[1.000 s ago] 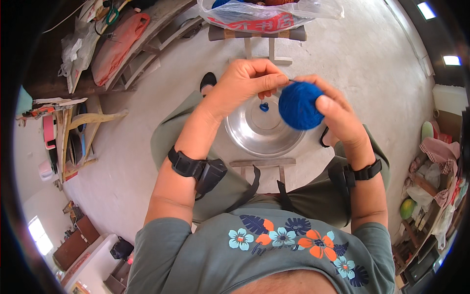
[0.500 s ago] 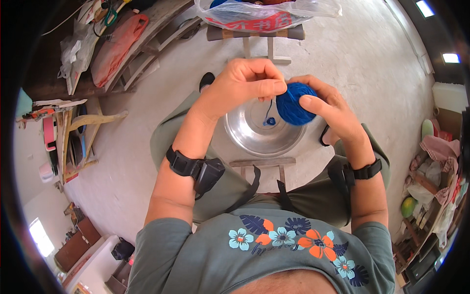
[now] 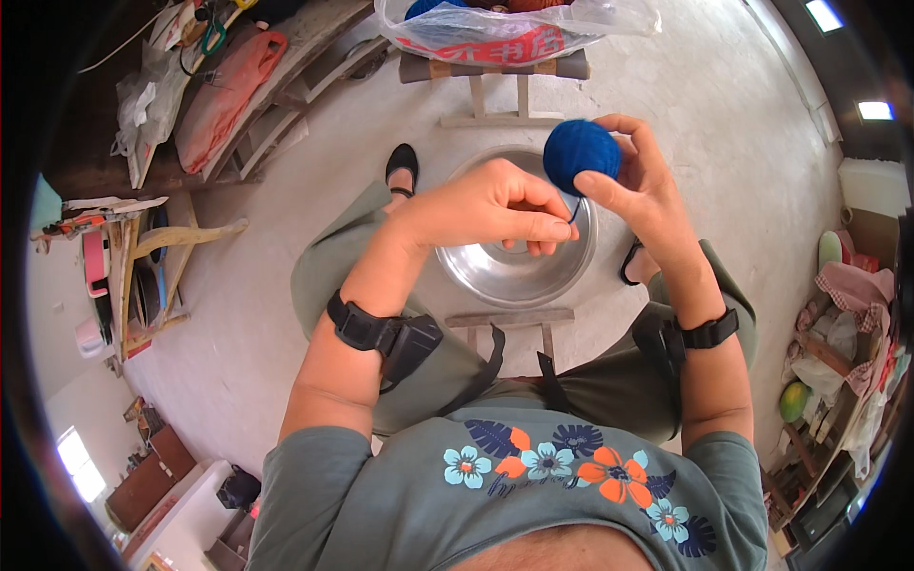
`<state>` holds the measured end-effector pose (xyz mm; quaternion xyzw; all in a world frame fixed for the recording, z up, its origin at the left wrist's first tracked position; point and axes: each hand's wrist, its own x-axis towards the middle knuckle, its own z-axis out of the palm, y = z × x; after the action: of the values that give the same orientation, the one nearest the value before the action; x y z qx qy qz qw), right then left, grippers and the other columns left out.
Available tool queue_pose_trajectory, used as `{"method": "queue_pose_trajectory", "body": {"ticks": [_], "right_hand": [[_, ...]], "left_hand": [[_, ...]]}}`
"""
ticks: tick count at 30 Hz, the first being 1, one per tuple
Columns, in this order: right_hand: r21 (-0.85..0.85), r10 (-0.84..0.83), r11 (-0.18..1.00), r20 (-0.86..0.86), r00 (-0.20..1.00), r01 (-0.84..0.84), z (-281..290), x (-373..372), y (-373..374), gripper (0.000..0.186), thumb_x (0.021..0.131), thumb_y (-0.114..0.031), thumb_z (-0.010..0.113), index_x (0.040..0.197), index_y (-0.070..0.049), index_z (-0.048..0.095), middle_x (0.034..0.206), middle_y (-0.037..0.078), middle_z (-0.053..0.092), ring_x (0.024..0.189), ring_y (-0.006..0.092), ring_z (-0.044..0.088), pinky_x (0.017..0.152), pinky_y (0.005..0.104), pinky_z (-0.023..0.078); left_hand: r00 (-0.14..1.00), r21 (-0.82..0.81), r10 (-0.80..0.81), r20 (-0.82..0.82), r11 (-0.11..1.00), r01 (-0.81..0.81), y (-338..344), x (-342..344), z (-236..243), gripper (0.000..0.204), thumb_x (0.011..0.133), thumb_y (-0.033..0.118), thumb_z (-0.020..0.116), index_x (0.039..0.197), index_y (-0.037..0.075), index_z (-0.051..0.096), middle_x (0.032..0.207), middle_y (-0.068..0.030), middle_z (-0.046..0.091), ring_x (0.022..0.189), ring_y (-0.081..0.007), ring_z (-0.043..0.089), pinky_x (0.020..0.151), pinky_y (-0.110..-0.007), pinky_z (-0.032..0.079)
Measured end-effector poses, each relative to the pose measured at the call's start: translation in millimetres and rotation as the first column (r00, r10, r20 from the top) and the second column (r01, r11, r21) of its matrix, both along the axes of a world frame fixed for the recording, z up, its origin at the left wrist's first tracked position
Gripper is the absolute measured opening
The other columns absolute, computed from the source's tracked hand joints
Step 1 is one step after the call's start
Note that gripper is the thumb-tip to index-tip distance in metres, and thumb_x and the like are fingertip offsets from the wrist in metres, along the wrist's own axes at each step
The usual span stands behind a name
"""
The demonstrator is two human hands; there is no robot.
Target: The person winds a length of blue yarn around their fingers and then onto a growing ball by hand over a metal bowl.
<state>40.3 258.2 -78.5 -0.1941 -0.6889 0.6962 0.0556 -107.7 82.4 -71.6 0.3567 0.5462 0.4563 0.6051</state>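
Observation:
A round ball of blue yarn (image 3: 580, 155) is held up in my right hand (image 3: 640, 181), thumb on its near side and fingers behind it. Just below and to the left, my left hand (image 3: 509, 211) pinches a strand of blue yarn (image 3: 577, 209) that runs up to the ball. Both hands are above a shiny metal basin (image 3: 476, 271) standing between my feet. My left hand hides part of the basin's inside.
A clear plastic bag with red print (image 3: 495, 38) holding blue and reddish-brown balls lies on a stool beyond the basin. Wooden benches with bags (image 3: 233, 95) stand at the far left. Cluttered shelves (image 3: 828, 362) line the right. A small wooden stool (image 3: 509, 317) is near my knees.
The ball has risen away from me in my right hand. My left hand has moved down and to the right with the strand. The small blue bit in the basin no longer shows.

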Motion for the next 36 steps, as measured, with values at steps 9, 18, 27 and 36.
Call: {"method": "queue_pose_trajectory", "body": {"ticks": [9,18,27,36], "right_hand": [[-0.271,0.283,0.92,-0.033,0.958,-0.281,12.8,5.1,2.0,0.054,0.092,-0.04,0.06,0.128,0.0,0.055,0.115,0.007,0.062,0.107,0.0147,0.058,0.093,0.0319,0.048],[-0.303,-0.127,0.949,-0.108,0.986,0.089,4.8,-4.6,3.5,0.06,0.087,-0.023,0.071,0.133,0.0,0.042,0.119,0.015,0.06,0.109,0.021,0.06,0.095,0.0358,0.049],[-0.325,0.331,0.892,-0.002,0.944,-0.313,11.2,5.6,4.4,0.048,0.094,-0.039,0.059,0.118,0.001,0.062,0.113,0.008,0.064,0.099,0.0144,0.06,0.087,0.0264,0.049],[-0.453,-0.21,0.886,-0.208,0.955,0.096,9.3,-5.5,0.9,0.058,0.089,-0.031,0.067,0.13,0.003,0.045,0.121,0.015,0.059,0.109,0.0208,0.062,0.094,0.037,0.05]], "left_hand": [[0.903,0.117,0.428,-0.033,0.899,-0.421,2.5,-5.9,-2.0,0.013,0.092,0.015,0.066,0.091,0.003,0.069,0.076,0.0009,0.063,0.067,-0.0068,0.055,0.061,-0.022,0.044],[0.99,0.018,0.128,0.058,0.991,-0.129,2.2,-0.6,-0.2,0.02,0.093,0.017,0.065,0.098,-0.001,0.07,0.079,-0.0041,0.069,0.07,-0.0072,0.061,0.058,-0.021,0.045],[0.934,0.142,0.356,-0.006,0.925,-0.352,1.5,-10.0,-2.5,0.017,0.093,0.018,0.065,0.091,0.002,0.07,0.076,0.0003,0.065,0.069,-0.0062,0.057,0.063,-0.021,0.044],[0.988,0.041,0.138,0.064,0.989,-0.14,4.6,2.1,-6.2,0.024,0.096,0.017,0.062,0.107,-0.001,0.071,0.079,-0.0032,0.069,0.068,-0.0079,0.06,0.059,-0.022,0.046]]}}
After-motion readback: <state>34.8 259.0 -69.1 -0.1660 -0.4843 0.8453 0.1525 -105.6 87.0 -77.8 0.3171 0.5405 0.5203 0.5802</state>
